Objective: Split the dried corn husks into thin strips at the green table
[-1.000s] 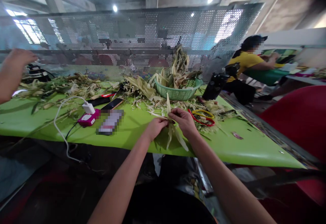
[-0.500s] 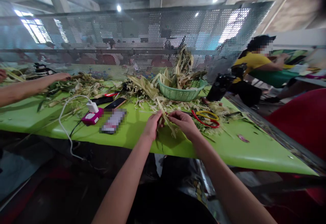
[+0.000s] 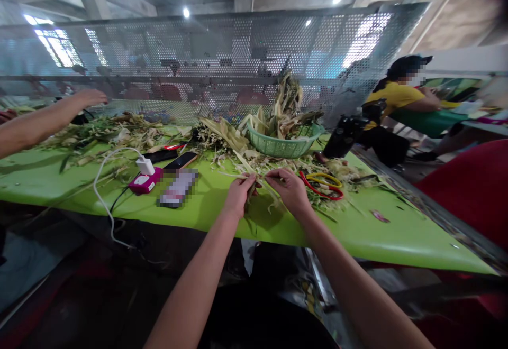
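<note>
Close together above the green tabletop, my left hand (image 3: 241, 194) and my right hand (image 3: 289, 189) are both closed on a corn husk (image 3: 265, 190), torn in pale strips. Thumb and fingers of the left pinch its left part, and some of it hangs below them. The right hand pinches the other side, fingertips only a little apart from the left ones. Just beyond them sits a green plastic basket (image 3: 273, 145) with dry husks (image 3: 280, 111) heaped in it. Scissors with red and yellow handles (image 3: 322, 185) lie by my right hand.
Two phones, one dark (image 3: 183, 159) and one with a lit screen (image 3: 178, 187), lie left beside a magenta power adapter (image 3: 146, 181) with a white cable. Husk scraps (image 3: 130, 129) litter the table's back. A co-worker's arm (image 3: 47, 121) reaches in from the left; a person in yellow (image 3: 400, 95) sits right.
My hands have shifted slightly, and a pale strip now sticks out leftward over the left hand. The co-worker's arm at the left has lifted higher.
</note>
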`<state>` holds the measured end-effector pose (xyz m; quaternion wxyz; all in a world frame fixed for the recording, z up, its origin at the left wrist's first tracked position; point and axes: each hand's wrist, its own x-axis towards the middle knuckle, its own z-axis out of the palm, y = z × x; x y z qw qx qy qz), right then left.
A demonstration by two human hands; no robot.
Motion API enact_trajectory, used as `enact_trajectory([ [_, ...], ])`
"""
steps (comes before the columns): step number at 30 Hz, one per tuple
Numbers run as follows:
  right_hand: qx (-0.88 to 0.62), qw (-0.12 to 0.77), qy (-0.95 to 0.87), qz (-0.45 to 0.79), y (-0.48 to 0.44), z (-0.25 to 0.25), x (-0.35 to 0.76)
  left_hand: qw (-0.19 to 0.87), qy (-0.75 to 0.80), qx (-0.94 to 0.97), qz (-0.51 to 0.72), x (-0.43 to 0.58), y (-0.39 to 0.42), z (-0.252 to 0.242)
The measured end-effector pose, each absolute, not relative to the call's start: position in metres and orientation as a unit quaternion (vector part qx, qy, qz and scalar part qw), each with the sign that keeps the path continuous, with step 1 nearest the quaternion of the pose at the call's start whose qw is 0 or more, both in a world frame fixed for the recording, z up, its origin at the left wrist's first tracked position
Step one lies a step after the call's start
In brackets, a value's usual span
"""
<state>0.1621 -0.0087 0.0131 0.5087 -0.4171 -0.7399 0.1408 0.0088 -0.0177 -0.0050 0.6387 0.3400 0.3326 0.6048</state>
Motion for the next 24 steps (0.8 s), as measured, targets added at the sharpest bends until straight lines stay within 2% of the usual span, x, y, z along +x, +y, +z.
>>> enact_trajectory([
  [3,-0.416,0.518,-0.747,0.000,-0.016,0.020,0.162,0.628,0.324,0.330,0.626,0.009,-0.017,-0.005],
  [5,-0.432,0.504,-0.747,-0.028,-0.018,0.022,0.161,0.620,0.317,0.321,0.642,0.009,-0.017,-0.005],
  [9,-0.454,0.449,-0.769,0.022,-0.015,0.018,0.160,0.634,0.301,0.302,0.645,0.009,-0.017,-0.006],
  [16,-0.425,0.421,-0.785,0.159,-0.012,0.014,0.158,0.653,0.273,0.300,0.639,0.011,-0.020,-0.001],
  [24,-0.403,0.448,-0.793,0.093,-0.008,0.012,0.156,0.622,0.343,0.274,0.648,0.012,-0.016,-0.003],
])
